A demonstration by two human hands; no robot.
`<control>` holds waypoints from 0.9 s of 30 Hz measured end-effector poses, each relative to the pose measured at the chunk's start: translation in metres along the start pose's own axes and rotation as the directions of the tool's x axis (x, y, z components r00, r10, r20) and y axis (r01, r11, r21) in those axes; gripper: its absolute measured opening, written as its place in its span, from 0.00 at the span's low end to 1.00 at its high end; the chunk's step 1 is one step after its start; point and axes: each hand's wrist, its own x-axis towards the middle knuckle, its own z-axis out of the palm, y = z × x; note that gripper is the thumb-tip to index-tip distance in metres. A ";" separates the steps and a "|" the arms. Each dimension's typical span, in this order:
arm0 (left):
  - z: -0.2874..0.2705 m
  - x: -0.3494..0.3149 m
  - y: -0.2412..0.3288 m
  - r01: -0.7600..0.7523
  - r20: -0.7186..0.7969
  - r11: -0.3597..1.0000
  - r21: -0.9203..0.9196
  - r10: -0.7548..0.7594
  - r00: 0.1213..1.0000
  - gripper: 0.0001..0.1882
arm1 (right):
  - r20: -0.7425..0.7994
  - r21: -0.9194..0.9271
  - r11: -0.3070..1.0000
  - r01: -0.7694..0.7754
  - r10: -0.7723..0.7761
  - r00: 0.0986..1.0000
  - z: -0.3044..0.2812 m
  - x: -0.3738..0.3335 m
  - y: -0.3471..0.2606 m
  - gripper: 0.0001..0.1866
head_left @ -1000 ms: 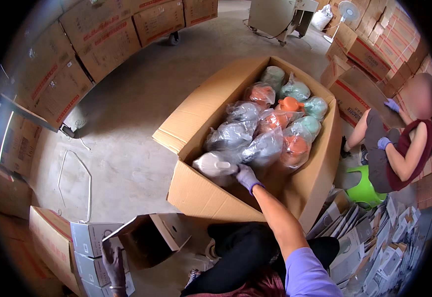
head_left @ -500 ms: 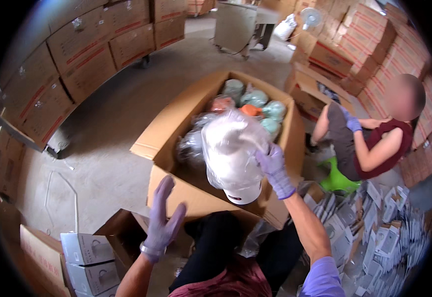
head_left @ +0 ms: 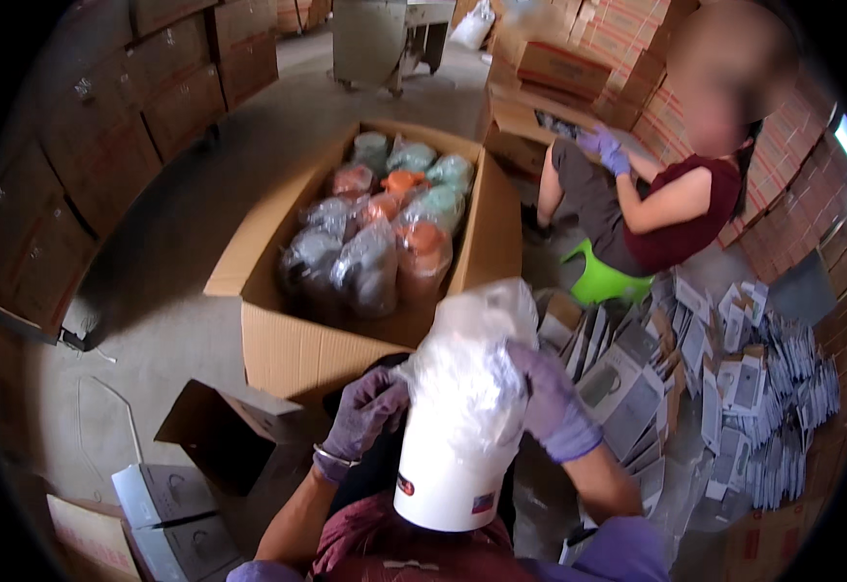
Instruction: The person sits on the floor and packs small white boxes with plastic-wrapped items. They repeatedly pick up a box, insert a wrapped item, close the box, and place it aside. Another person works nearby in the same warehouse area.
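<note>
The white pot [head_left: 446,488] is up in the air, close in front of the dark red shirt [head_left: 370,545]. It leans a bit. A clear bag [head_left: 472,373] covers its top part, and the bare white bottom sticks out. Two little stickers are on that bottom.

The right grip [head_left: 554,403], in a purple glove, is closed on the pot's right side through the bag. The left grip [head_left: 365,417], also gloved, is at the bag's left edge with its fingers bent. I cannot tell if it pinches the bag.

Just past the pot is a big box [head_left: 302,354] with its top open. Gray, orange and green things [head_left: 365,267] sit inside it, many in clear bags.

To the left, a small box [head_left: 260,417] lies open on the floor [head_left: 176,339], near some pale boxes [head_left: 166,493] in a stack. To the right is a messy pile of flat boxes [head_left: 627,383].

Past that pile, another person [head_left: 671,213] sits on a green stool [head_left: 606,279]. Tall stacks of brown boxes [head_left: 103,136] stand on both sides.
</note>
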 end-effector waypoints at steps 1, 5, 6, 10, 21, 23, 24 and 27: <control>-0.007 -0.022 -0.011 0.043 0.038 0.999 0.013 -0.043 0.998 0.15 | 0.008 0.252 0.943 -0.219 0.224 0.975 0.010 -0.021 0.013 0.16; -0.045 -0.121 -0.052 0.303 0.130 0.948 0.097 -0.313 0.941 0.13 | -0.044 0.289 0.923 -0.254 0.278 0.960 0.017 -0.085 0.013 0.23; -0.048 -0.139 -0.057 0.323 0.161 0.939 0.116 -0.339 0.927 0.12 | -0.132 0.262 0.945 -0.194 0.234 0.963 0.013 -0.092 0.014 0.24; -0.049 -0.179 -0.047 0.167 0.464 0.797 0.580 -0.492 0.737 0.17 | -0.274 0.166 0.966 -0.197 0.238 0.932 -0.026 -0.103 0.031 0.31; -0.094 -0.160 0.048 0.242 0.207 0.547 0.802 -0.633 0.746 0.16 | 0.013 -0.274 0.957 0.094 -0.094 0.996 0.085 -0.175 0.071 0.54; -0.050 -0.101 0.071 0.005 0.232 0.595 0.803 -0.320 0.918 0.25 | 0.199 -0.536 0.806 0.252 -0.170 0.965 0.081 -0.184 0.082 0.52; -0.014 -0.062 0.092 -0.044 0.199 0.628 0.777 -0.179 0.964 0.31 | 0.264 -0.620 0.716 0.320 -0.194 0.945 0.081 -0.189 0.085 0.50; 0.060 -0.041 0.081 -0.246 0.198 0.398 0.884 0.157 0.968 0.38 | 0.362 -0.707 0.551 0.444 -0.258 0.896 0.091 -0.187 0.074 0.31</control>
